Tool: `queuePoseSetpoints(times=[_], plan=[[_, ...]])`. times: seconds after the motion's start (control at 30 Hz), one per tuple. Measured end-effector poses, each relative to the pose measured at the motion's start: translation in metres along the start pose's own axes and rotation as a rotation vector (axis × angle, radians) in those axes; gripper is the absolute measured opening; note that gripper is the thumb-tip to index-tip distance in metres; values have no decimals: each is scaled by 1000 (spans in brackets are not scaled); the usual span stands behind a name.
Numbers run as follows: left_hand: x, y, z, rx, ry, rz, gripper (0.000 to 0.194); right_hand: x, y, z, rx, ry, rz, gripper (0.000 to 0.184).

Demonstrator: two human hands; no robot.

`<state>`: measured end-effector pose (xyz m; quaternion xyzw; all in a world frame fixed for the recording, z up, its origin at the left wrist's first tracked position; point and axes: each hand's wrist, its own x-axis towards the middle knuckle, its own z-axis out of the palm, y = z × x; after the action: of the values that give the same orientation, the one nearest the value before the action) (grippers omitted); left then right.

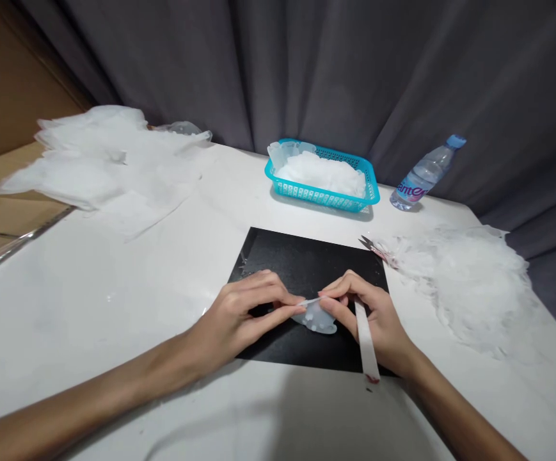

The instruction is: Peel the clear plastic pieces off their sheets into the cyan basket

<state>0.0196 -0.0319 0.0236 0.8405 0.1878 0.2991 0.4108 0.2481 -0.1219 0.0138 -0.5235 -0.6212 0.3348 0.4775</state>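
Over a black mat (287,256), both hands pinch the top edge of a small translucent white piece (320,319) with paler spots. My left hand (251,310) grips its left end between thumb and fingers. At the other end, my right hand (361,304) pinches with thumb and forefinger close by. A flat white strip (366,339), reddish at its lower tip, hangs from the right hand, tucked among the fingers. Just beyond that hand, dark-bladed snips (377,251) lie at the mat's right edge. Whether the piece is one layer or folded, I cannot tell.
A turquoise basket (323,198) of white material stands behind the mat. To its right is a water bottle (424,176). White sheer pieces are heaped at the left (114,166), and a tangled white pile (479,282) lies at the right. A grey curtain (306,70) hangs behind the table.
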Motion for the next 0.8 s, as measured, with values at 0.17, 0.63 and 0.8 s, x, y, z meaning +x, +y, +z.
queuePoseSetpoints(times=[0.17,0.63,0.8], plan=[[3,2,1,-86,-1,-177,8,-1,4,2,118,66,70,11],[2,2,4,-18,37,-168,10,3,-5,9,-134,45,-120,7],[-1,4,3,-13,40,-75,12,2,-4,7,-120,60,-96,6]])
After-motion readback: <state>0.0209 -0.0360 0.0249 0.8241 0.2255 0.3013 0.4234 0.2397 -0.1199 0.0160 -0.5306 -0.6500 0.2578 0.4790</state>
